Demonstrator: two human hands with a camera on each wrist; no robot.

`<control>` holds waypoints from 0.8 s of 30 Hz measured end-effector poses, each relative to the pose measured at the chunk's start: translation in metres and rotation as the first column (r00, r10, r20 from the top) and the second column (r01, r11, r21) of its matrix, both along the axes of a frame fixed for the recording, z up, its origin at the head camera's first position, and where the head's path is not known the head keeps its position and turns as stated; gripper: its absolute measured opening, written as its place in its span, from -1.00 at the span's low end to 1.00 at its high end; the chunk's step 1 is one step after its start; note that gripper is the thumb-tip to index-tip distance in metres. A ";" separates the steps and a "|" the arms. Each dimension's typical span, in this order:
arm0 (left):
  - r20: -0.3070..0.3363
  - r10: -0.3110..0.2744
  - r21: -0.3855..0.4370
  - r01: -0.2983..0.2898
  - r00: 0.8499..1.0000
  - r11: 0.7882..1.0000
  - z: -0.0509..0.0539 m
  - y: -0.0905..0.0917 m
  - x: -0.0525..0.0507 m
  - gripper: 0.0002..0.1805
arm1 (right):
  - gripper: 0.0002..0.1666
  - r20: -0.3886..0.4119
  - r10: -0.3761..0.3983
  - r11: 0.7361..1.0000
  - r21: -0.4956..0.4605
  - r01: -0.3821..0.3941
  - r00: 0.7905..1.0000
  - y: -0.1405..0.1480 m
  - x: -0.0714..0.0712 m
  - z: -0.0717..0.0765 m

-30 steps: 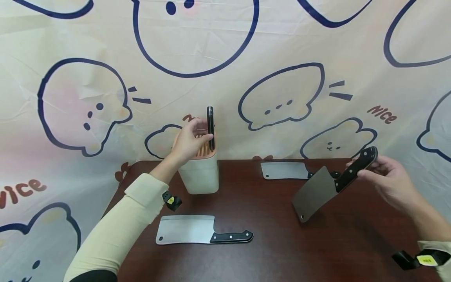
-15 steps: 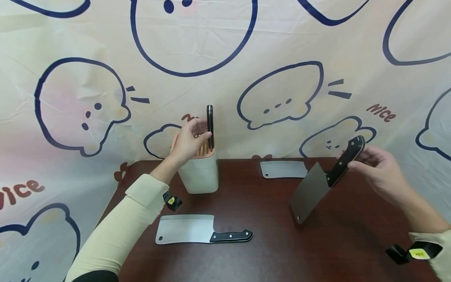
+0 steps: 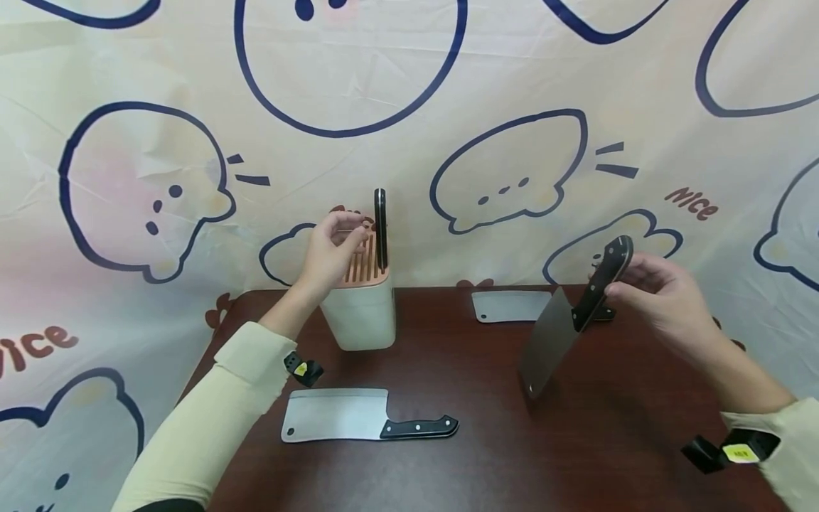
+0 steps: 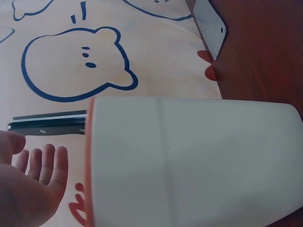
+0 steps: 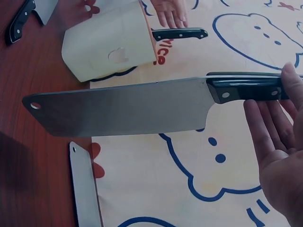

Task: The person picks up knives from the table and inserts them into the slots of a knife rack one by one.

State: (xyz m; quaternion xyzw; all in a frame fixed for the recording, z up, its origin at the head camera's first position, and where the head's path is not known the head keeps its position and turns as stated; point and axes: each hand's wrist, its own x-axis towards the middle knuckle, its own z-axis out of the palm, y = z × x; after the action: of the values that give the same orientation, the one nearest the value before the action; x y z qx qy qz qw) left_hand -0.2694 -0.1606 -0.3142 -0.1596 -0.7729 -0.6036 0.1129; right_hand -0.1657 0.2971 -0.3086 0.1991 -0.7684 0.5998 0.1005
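Note:
A black knife handle (image 3: 381,227) (image 5: 180,33) stands upright from the slotted top of a pale knife block (image 3: 361,313) (image 4: 199,156). Just left of that handle is the left hand (image 3: 326,257) (image 4: 33,182), fingers relaxed and holding nothing; the left wrist view shows a gap between them. The right hand (image 3: 672,302) (image 5: 284,161) pinches the black handle of a cleaver (image 3: 552,341) (image 5: 128,111) between thumb and fingers. Its blade hangs down and to the left above the table, right of the block.
A second cleaver (image 3: 339,416) lies flat near the front of the dark red table (image 3: 486,469), handle to the right. Another cleaver (image 3: 508,306) lies at the back edge, partly behind the held one. A patterned cloth (image 3: 397,178) hangs behind the table.
The left hand has come off the handle in the block and shifted slightly left. The right hand has carried its cleaver leftward, and the blade hangs more steeply.

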 end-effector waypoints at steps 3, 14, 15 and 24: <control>-0.013 -0.004 0.000 0.004 1.000 1.000 0.005 0.001 0.003 -0.64 | -0.66 -0.001 -0.003 1.000 0.022 0.003 1.000 -0.006 -0.002 0.003; -0.089 -0.058 -0.054 0.053 0.994 0.997 0.018 0.016 0.020 -0.71 | -0.69 -0.027 0.037 0.999 0.034 -0.036 0.999 -0.026 -0.007 0.009; -0.098 -0.053 -0.071 0.046 0.994 0.996 0.019 0.017 0.021 -0.71 | -0.69 -0.035 0.024 0.998 0.053 -0.022 0.999 -0.028 -0.007 0.010; -0.124 -0.134 -0.074 0.125 0.983 0.989 0.025 0.039 0.034 -0.71 | -0.71 -0.088 0.035 0.995 0.096 -0.027 0.995 -0.040 -0.011 0.009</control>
State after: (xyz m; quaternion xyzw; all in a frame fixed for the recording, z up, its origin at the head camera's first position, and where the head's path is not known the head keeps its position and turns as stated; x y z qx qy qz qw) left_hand -0.2355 -0.1218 -0.2895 -0.2518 -0.7714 -0.5725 0.1178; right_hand -0.1767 0.2571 -0.2993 0.2422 -0.7876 0.5546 0.1160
